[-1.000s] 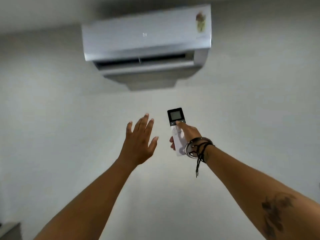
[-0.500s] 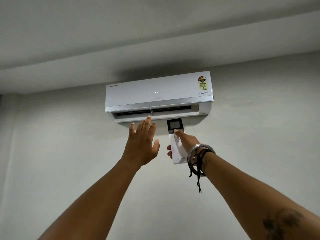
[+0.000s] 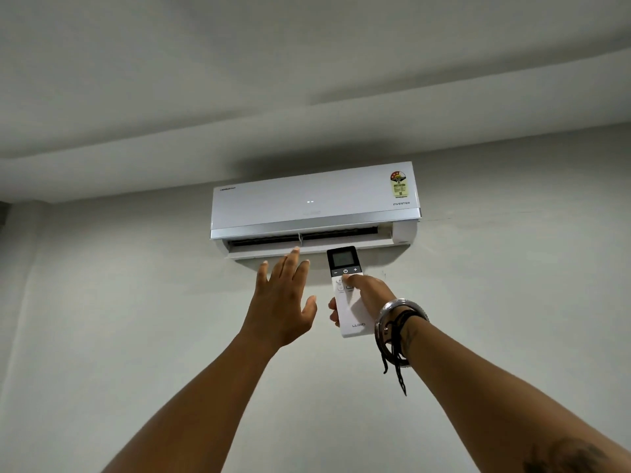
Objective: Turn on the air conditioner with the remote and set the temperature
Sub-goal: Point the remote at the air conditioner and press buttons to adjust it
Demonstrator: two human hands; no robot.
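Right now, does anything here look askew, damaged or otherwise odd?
Nothing stands out. The air conditioner sits intact on the wall, louvre open. The right hand holds the remote; the left hand is raised, open and empty.

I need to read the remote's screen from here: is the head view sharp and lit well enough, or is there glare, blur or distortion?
Head view: sharp, dim even light, no glare; the remote in the right hand shows crisp button marks, but its screen digits are too small to read; soft shadow under the air conditioner; wide-angle bending stretches the forearms; left hand open, unblurred.
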